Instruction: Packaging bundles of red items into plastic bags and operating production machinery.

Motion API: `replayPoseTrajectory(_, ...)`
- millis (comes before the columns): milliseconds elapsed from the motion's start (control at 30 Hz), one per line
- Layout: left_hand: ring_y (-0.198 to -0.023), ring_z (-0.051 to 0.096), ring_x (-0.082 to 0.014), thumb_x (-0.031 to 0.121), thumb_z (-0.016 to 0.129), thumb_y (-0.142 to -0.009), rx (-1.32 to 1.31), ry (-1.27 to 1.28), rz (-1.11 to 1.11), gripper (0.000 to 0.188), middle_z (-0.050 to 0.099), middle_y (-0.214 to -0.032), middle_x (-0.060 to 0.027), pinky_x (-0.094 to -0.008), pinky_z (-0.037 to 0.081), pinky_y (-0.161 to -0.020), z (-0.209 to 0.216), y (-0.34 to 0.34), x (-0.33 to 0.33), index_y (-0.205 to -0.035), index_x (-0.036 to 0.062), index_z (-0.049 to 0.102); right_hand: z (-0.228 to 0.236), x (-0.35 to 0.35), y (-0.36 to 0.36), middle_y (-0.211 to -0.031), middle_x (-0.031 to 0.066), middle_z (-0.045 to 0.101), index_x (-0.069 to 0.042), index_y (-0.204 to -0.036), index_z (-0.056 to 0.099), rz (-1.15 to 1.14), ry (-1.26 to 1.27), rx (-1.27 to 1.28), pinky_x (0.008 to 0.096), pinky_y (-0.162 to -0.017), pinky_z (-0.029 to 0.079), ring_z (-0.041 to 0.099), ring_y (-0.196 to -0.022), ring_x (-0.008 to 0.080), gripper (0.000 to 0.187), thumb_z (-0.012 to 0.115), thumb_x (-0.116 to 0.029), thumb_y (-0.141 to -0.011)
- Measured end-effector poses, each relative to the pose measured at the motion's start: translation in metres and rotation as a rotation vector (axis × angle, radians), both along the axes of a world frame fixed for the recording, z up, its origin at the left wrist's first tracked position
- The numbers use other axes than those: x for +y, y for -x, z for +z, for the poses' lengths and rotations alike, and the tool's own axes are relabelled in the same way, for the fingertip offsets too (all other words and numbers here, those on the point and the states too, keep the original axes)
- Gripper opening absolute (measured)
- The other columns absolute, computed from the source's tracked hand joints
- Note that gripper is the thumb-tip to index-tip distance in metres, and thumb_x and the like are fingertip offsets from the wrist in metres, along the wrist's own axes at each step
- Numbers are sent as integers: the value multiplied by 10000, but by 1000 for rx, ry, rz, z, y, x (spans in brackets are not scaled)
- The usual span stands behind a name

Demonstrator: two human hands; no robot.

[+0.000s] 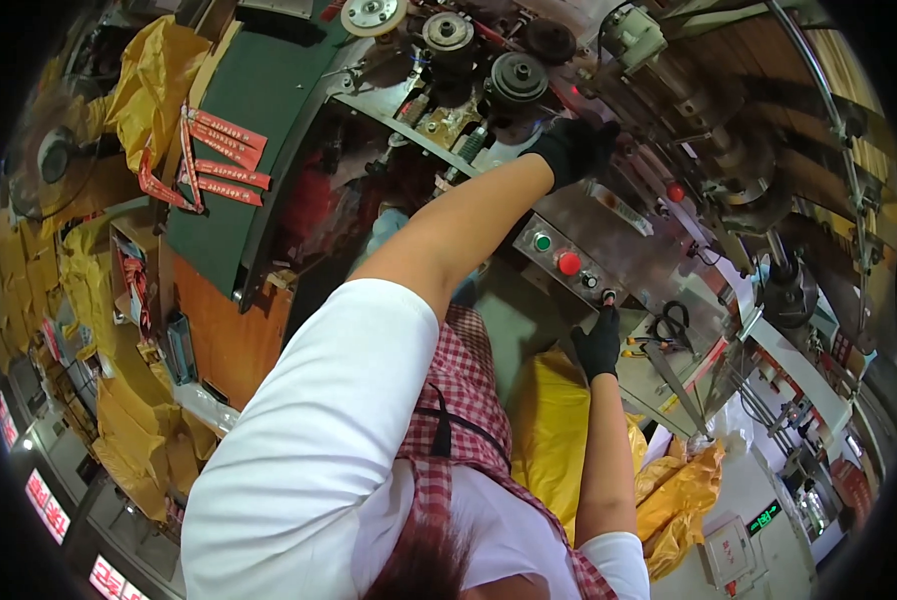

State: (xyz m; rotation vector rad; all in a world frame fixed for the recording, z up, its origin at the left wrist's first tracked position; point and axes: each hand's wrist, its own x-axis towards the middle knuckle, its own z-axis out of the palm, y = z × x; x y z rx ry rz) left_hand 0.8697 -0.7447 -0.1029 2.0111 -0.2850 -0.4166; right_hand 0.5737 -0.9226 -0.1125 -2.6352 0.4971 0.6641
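Wearing a black glove, my left hand [575, 152] reaches across to the machine's metal parts, near a dark round roller [518, 77]. Its fingers blend into the dark machinery, so their pose is hidden. My right hand [598, 345], also black-gloved, is at the lower end of a grey control panel [591, 281]. One stretched finger touches a small knob [610, 297] there, and the thumb stands apart. The panel also carries a green button [543, 242] and a red button [569, 263].
Red printed strips [231, 165] lie on a green conveyor belt [209, 225] at left. Black-handled scissors [673, 322] rest right of my right hand. A yellow sheet [549, 420] hangs below the panel. Machine shafts [734, 155] and a white film web [794, 358] stand at right.
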Motion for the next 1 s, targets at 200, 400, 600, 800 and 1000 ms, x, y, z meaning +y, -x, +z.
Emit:
replayPoseTrajectory(200,-863,632,-300,307,463,-891,-525,-216,-175,310,644,-1000,-136,-403,510,-724,-14,-5,13,-1124,136,575,-1,8,-65,-1143,219,528,11,-1228,483,11,95,-205,425,-933,406,475,-1141,367,529,638,-209,-772)
replayPoseTrajectory(400,-789,636,-296,227,504,-858,-678,-347,-170,184,628,-821,-97,-407,512,-668,-31,-15,1,-948,97,598,-3,52,-217,-1078,182,598,-25,-1063,595,-46,61,-739,412,-877,442,559,-1024,351,367,618,-295,-815)
replayPoseTrajectory(600,-808,634,-303,270,509,-854,-621,-382,-174,210,640,-863,-112,-410,509,-677,-36,-21,-3,-938,119,630,10,51,-269,-889,137,646,-90,-966,633,379,510,-333,407,-737,507,631,-864,296,269,477,-302,-906)
replayPoseTrajectory(800,-851,635,-306,292,558,-806,-637,-343,-115,233,651,-914,-101,-403,513,-719,-48,-24,-3,-954,131,640,13,52,-262,-794,133,636,-89,-909,618,320,374,-614,405,-679,509,634,-787,310,262,525,-329,-860)
replayPoseTrajectory(1000,-879,629,-304,290,572,-787,-622,-379,-116,232,652,-929,-108,-406,509,-738,-29,-21,-5,-936,129,647,12,56,-254,-806,141,636,-82,-854,602,138,286,-670,411,-686,504,630,-799,329,307,591,-383,-793)
